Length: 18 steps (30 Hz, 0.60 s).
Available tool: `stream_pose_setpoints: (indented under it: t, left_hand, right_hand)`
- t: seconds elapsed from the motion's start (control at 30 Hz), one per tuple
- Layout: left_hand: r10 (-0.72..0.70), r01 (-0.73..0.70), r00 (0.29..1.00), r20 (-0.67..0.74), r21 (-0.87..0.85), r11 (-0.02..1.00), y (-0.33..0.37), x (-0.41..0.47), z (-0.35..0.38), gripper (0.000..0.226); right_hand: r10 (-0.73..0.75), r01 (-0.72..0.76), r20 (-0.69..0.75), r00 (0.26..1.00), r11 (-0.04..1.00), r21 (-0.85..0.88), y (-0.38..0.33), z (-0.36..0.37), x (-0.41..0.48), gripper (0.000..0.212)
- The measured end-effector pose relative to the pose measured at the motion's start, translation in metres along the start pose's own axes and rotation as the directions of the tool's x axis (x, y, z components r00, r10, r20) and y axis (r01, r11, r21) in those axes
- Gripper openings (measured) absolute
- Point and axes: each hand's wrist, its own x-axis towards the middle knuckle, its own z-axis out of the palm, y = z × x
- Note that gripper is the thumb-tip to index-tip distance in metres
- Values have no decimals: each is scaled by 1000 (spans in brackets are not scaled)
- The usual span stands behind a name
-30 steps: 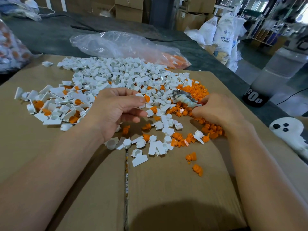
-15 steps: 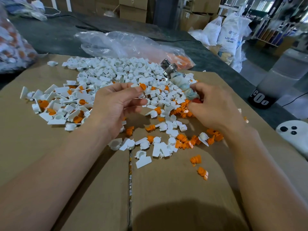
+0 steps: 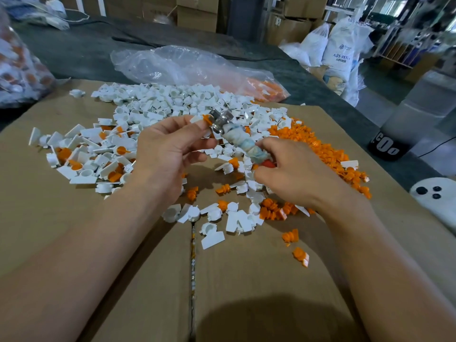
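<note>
My left hand [image 3: 170, 154] pinches a small white cap with an orange plug [image 3: 204, 118] between thumb and fingers. The metal head of a tool [image 3: 220, 120] touches that plug. The tool's handle [image 3: 246, 144] is wrapped in pale cloth and my right hand [image 3: 293, 171] grips its lower end. Both hands hover over a cardboard sheet [image 3: 98, 243]. Loose white caps [image 3: 158, 102] lie heaped on it behind my hands. Orange plugs [image 3: 320, 149] are piled to the right.
A clear plastic bag [image 3: 187, 67] with orange parts lies beyond the heap. Another filled bag [image 3: 17, 70] sits at far left. Assembled white-and-orange pieces [image 3: 74, 159] lie left. A white ghost-shaped object [image 3: 434, 201] and a grey bin [image 3: 419, 114] stand right.
My right hand lifted the tool off the orange pile and swung its metal head left, up to the piece pinched in my left hand, which rose a little.
</note>
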Motion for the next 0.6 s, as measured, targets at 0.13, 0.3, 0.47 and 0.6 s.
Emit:
stream_pose_setpoints:
  t: [0.13, 0.3, 0.47, 0.6]
  left_hand:
    - [12, -12, 1000, 14, 1, 1000, 0, 0, 0, 9]
    - [20, -21, 1000, 19, 8, 1000, 0, -1, 1, 8]
    - [22, -22, 999, 42, 3, 1000, 0, -1, 2, 7]
    - [13, -14, 999, 42, 2, 1000, -1, 0, 1, 12]
  right_hand:
    - [-8, 8, 27, 1000, 1000, 12, 0, 0, 0, 12]
    - [-18, 18, 51, 999, 1000, 5, -2, -1, -1, 26]
    - [-24, 20, 49, 999, 997, 68, 0, -1, -1, 36]
    - [-34, 33, 17, 999, 997, 76, -2, 2, -1, 35]
